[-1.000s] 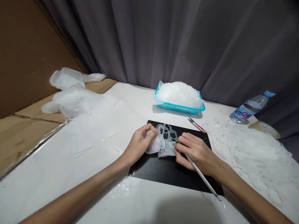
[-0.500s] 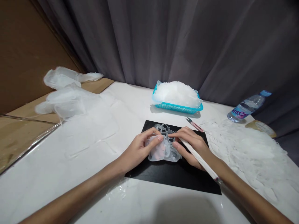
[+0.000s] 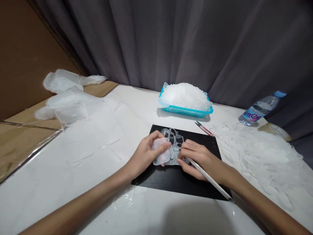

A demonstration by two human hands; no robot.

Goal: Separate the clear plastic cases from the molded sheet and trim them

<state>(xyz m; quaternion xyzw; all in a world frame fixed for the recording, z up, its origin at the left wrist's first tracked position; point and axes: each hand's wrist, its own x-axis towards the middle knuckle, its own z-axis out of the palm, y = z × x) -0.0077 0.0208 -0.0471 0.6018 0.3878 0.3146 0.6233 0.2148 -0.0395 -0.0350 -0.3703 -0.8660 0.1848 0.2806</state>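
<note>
My left hand (image 3: 150,148) is closed on a frosted, see-through flat piece (image 3: 162,152), with the thumb on top and fingers beneath. Joined or lying against it on the right is a clear cut-out frame (image 3: 173,138) with looped openings; whether the two are attached I cannot tell. My right hand (image 3: 199,158) is closed, its fingertips at the frame's right side. A slim white stick-like tool (image 3: 212,180) runs through this hand toward the wrist, its tip hidden by the fingers. Both hands are over a black mat (image 3: 168,182).
Behind the mat is a blue basket (image 3: 187,112) heaped with white pieces. Pink-handled thread snips (image 3: 204,128) lie at its far right edge. Clear scraps (image 3: 266,156), a water bottle (image 3: 260,110) and a tape roll (image 3: 276,131) are rightward; frosted sheets (image 3: 85,107) and cardboard (image 3: 26,133) leftward.
My right fingers have curled in and moved slightly down against the frame. The frosted piece in my left hand has tilted a little. The white tool has shifted slightly with my right hand.
</note>
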